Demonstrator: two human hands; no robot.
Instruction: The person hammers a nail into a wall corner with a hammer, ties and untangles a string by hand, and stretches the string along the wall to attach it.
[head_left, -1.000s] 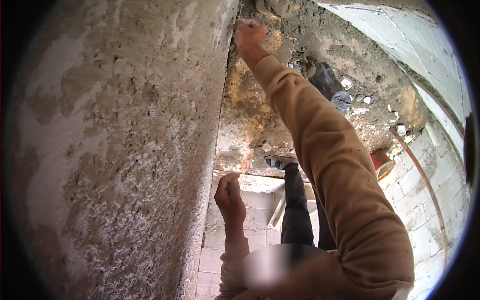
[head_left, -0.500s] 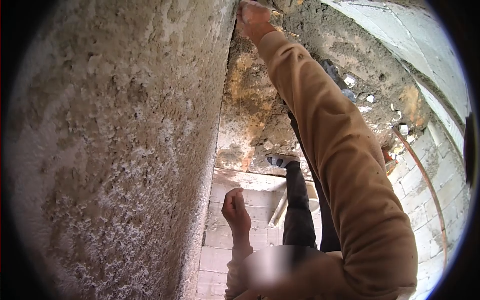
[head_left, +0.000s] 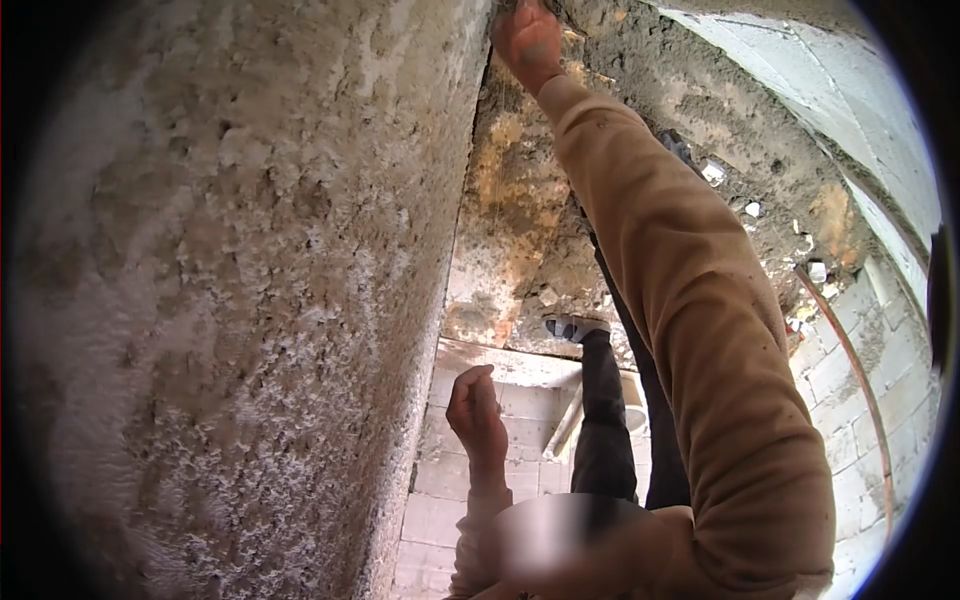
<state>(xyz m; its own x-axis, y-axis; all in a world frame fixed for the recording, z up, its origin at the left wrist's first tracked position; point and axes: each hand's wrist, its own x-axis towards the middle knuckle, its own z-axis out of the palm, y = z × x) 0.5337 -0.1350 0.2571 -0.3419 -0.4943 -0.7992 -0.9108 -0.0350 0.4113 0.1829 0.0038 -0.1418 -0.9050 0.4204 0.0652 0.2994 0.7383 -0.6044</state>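
Observation:
At the top edge of the view, my right hand (head_left: 528, 45) is closed against the corner where the rough plastered wall (head_left: 270, 250) meets the stained surface. Its fingertips are partly cut off by the frame, so whatever it grips cannot be made out. Lower down, my left hand (head_left: 476, 410) is held beside the same wall, its fingers curled and pinched together. Anything between those fingers is too small to name. My right arm, in a tan sleeve (head_left: 690, 270), stretches across the view.
Mortar-stained, dirty ground (head_left: 520, 220) lies beyond my shoe (head_left: 577, 328). White rubble bits (head_left: 712, 173) are scattered to the right. A thin rusty rod (head_left: 850, 350) curves past pale blockwork (head_left: 850, 400). A light strip of wood (head_left: 565, 425) lies near my leg (head_left: 603, 420).
The view has shifted slightly, so the wall and ground sit a little further right. My right hand appears slightly right and lower. My left hand stays curled, a little higher.

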